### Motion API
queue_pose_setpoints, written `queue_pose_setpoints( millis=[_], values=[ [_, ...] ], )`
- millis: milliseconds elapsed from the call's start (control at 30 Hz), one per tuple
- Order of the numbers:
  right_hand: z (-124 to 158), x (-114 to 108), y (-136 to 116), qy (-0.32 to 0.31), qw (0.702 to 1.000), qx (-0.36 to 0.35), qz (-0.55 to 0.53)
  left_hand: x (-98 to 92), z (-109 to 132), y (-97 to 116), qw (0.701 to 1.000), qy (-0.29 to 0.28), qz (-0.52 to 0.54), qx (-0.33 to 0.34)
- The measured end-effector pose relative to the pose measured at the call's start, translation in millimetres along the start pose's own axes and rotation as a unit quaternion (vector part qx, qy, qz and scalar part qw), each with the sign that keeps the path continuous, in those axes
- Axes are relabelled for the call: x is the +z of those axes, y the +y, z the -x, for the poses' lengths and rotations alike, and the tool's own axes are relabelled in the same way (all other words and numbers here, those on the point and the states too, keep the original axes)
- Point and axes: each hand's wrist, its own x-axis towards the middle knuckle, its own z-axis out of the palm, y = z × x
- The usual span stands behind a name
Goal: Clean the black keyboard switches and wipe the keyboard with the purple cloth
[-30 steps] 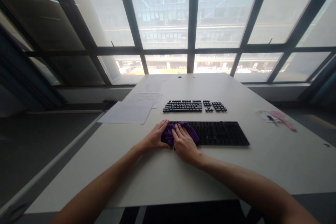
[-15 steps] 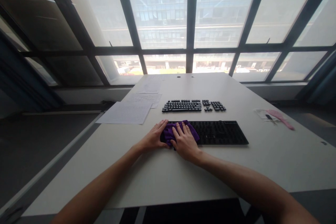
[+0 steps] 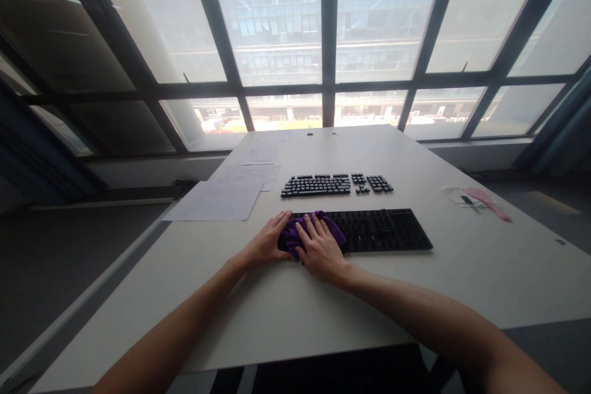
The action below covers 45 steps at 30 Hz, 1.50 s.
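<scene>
A black keyboard without its keycaps (image 3: 392, 234) lies lengthwise across the white table. My left hand (image 3: 265, 242) grips its left end, thumb along the near edge and fingers along the far side. Under my right hand (image 3: 322, 252) is a crumpled purple cloth (image 3: 335, 229), pressed onto the left part of the keyboard with the fingers extended over it. The cloth and both hands hide that end of the board. Just behind, loose black keycaps (image 3: 316, 185) are laid out in keyboard order, with the number-pad group (image 3: 380, 183) at their right.
Printed sheets of paper (image 3: 215, 200) lie at the left side of the table (image 3: 258, 326). Toward the right edge are a pink long-handled item (image 3: 484, 200), a small dark-handled tool (image 3: 470, 202) and a clear plastic bag (image 3: 451, 196). Tall windows stand beyond the table.
The whole view has shifted slightly, so everything sits a little further left. Both hands keep nearly the same place on the keyboard and cloth.
</scene>
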Motion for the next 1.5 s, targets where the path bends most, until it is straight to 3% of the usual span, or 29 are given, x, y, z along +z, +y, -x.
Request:
queue_pose_setpoints(
  millis=[367,633,833,967,1300,1500],
  values=[
    [-6.2,6.9,4.2,-0.004,0.999,-0.039,0.011,-0.3,-0.3,-0.3,1.000,0.003,0.014,0.001],
    [-2.2,-2.2,-1.0,0.003,0.993,-0.106,-0.048,3.8,1.8,-5.2,1.000,0.008,-0.005,0.010],
    [-2.2,5.8,-2.1,0.010,0.999,-0.044,-0.006,4.5,-0.6,-5.9,1.000,0.006,-0.001,0.013],
    [-6.1,9.7,0.2,-0.002,0.999,-0.048,0.023,2.4,-0.9,-3.0,1.000,-0.002,0.003,-0.002],
    [-20.6,-4.9,40.7,0.040,0.993,0.089,0.066,-2.5,0.7,4.4,1.000,-0.004,-0.001,-0.010],
    [-16.1,-0.5,22.4,0.014,0.999,-0.042,-0.008,-1.8,0.4,4.2,1.000,-0.003,0.007,-0.006]
  ],
)
